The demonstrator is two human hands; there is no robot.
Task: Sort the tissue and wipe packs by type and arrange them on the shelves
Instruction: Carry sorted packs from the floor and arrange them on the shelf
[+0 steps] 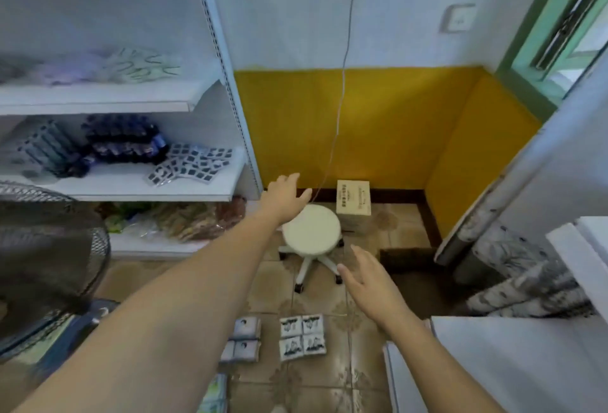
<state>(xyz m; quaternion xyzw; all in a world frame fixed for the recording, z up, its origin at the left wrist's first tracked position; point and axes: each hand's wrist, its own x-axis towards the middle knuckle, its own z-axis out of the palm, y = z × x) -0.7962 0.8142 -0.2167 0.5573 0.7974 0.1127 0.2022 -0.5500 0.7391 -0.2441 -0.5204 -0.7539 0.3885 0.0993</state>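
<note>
Above the stool (311, 230), both hands (285, 197) (370, 282) spread, holding nothing.

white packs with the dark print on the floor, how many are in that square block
4, in a two-by-two block on the tiled floor: top-left, top-right, bottom-left, bottom-right. Any stacked underneath would be hidden.

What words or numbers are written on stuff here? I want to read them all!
None can be read.
Cardboard box behind the stool: dark printed lines, too blurred.
Packs on the floor: dark pictures, any print too small.
Grey packs beside them: too blurred.
Sheets on the shelf: dark squares only, no letters legible.
</note>
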